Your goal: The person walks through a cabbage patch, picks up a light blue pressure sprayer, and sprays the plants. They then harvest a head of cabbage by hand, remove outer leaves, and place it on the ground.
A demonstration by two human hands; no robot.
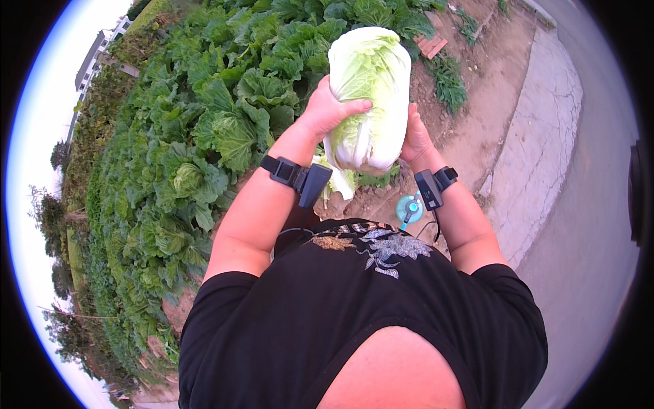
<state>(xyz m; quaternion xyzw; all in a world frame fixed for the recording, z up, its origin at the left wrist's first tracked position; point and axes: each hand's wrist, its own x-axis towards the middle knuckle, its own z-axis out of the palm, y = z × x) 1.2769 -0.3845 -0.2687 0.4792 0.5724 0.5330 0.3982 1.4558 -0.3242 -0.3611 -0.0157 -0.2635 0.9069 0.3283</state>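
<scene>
A large napa cabbage, pale green with thick white ribs, is held up lengthwise between both hands in front of me. My left hand grips its left side, with the thumb lying across the front leaves. Against the right side rests my right hand, its fingers partly hidden behind the head. The cut base of the cabbage faces my body. Loose pale cabbage leaves show below it, near the ground; how they lie is partly hidden. Each wrist wears a strapped dark device.
Dense rows of growing cabbages fill the left side. A light-blue bottle stands on the soil below my right hand. Red brick pieces lie at the bed's edge. A cracked concrete strip and a paved road run along the right.
</scene>
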